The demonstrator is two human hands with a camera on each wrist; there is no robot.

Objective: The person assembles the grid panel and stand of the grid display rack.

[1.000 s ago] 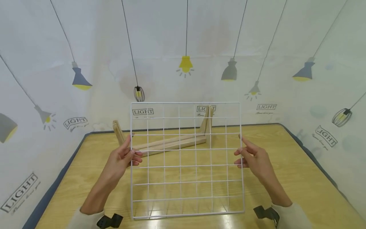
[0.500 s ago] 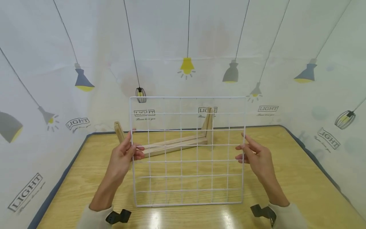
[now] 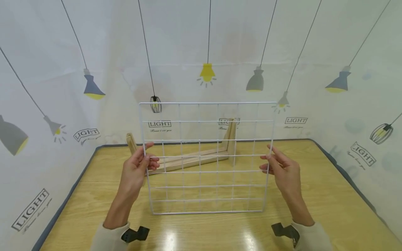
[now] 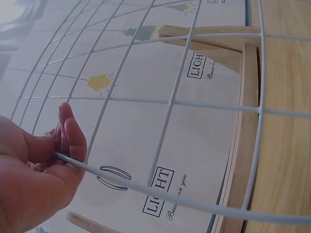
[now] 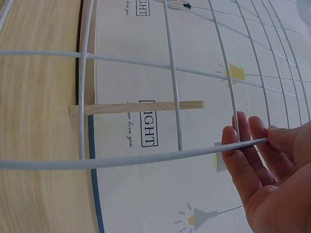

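A white wire grid panel (image 3: 200, 171) is held up over the table, its top edge tilted toward the viewer. My left hand (image 3: 133, 170) pinches its left edge between thumb and fingers; the left wrist view shows the same hand (image 4: 43, 165) around the border wire. My right hand (image 3: 284, 170) pinches the opposite edge, and in the right wrist view its fingers (image 5: 243, 170) lie behind the wire. Behind the panel a wooden frame (image 3: 191, 162) rests on the table, with a long bar and an upright at each end, partly covered by the grid and left hand.
The light wooden table (image 3: 314, 195) has a dark blue edge along its back and sides. A pale wall covering (image 3: 176, 42) printed with hanging lamps stands behind and at both sides.
Both hands have raised the grid panel slightly and tilted it, so its top edge comes nearer and its bottom edge swings away. The wooden frame stays put.
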